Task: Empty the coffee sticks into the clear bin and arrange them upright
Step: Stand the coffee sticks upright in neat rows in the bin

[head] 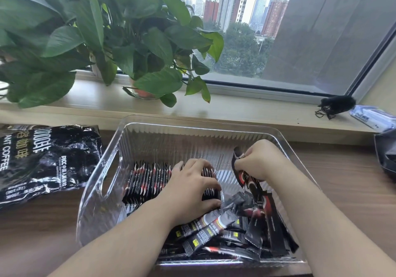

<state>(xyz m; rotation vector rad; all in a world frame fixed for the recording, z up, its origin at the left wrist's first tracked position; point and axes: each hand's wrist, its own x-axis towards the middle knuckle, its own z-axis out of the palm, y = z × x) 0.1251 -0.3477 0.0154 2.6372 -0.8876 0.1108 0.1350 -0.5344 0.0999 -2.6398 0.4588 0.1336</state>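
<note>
A clear ribbed bin [147,137] with handle cut-outs stands on the wooden desk. A row of black and red coffee sticks [147,180] stands upright along its left side. My left hand [192,188] rests on the right end of that row, fingers curled over the sticks. My right hand [257,161] pinches a small bunch of sticks [250,182] by their top ends, lifted above the bin floor. A loose heap of sticks [227,233] lies flat and crossed in the bin's near right corner.
The flattened black instant-coffee bag [42,158] lies left of the bin. A leafy potted plant [102,40] fills the windowsill behind. On the sill's right end are a black tangle [336,105] and a blue-white packet [372,118]; a dark bag [385,154] sits at the right edge.
</note>
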